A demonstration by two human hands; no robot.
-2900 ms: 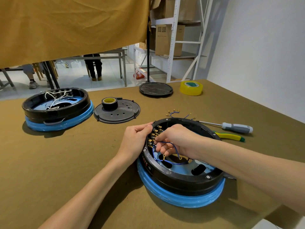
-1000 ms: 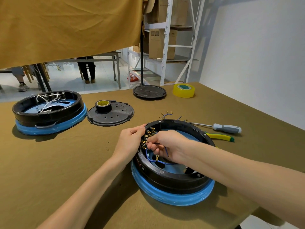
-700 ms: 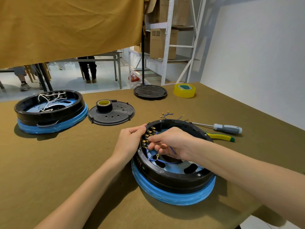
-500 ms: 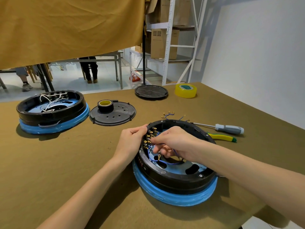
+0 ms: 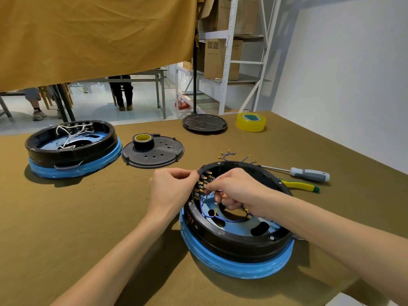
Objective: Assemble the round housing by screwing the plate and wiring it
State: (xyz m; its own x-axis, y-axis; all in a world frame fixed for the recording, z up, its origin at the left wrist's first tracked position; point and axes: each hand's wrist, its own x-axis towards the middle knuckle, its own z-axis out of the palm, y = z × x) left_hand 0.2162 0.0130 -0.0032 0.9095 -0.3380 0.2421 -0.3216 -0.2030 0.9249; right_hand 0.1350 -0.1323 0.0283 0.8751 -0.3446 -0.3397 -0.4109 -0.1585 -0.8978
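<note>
Head view shows the wiring step under way on the round housing (image 5: 237, 219), which sits near the front of the worktop (image 5: 88, 217). The right hand (image 5: 237, 191) pinches a blue wire (image 5: 220, 218) at the brass terminals (image 5: 202, 184) inside the rim; the left hand (image 5: 171, 188) has its fingers curled at the rim's outer edge, though what they grip cannot be made out. Several loose wires (image 5: 229, 153) wait behind the housing, so wiring looks partly done. The cover plate (image 5: 163, 155), carrying a roll of tape (image 5: 142, 141), is not yet screwed on.
</note>
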